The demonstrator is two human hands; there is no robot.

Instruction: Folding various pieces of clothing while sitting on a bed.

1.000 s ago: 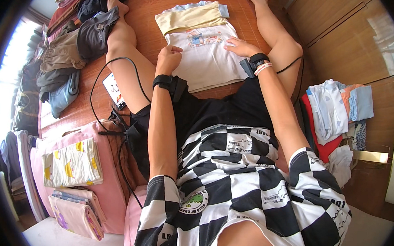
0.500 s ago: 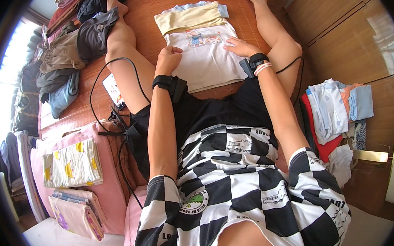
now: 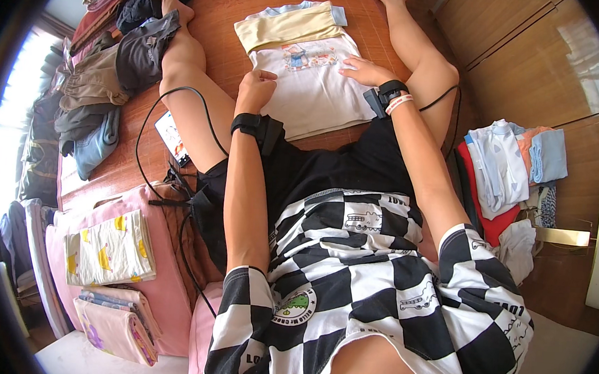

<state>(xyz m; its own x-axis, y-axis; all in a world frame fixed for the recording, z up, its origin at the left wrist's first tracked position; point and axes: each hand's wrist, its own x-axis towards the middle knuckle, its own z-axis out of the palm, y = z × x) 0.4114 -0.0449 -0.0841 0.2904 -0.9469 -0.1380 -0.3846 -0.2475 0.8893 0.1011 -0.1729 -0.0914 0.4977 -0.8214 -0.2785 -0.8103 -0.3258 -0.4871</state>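
Note:
Between my legs a white long-sleeved child's shirt (image 3: 312, 104) lies flat, its pale yellow sleeves (image 3: 290, 28) folded across the top. It has a light blue collar and cuff and a small coloured print on the chest. My left hand (image 3: 256, 90) is at the shirt's left edge, fingers curled and closed on the cloth, thumb toward the middle. On the opposite edge rests my right hand (image 3: 368, 74), its fingers stretched out and lying on the fabric. Both wrists carry black strapped devices.
Piled dark and brown clothes (image 3: 98, 79) lie at the left. Folded cloths (image 3: 111, 247) sit on a pink surface at the lower left. A stack of folded clothes (image 3: 498, 170) stands at the right, near wooden cabinets (image 3: 517, 56). A black cable (image 3: 139, 144) loops by my left leg.

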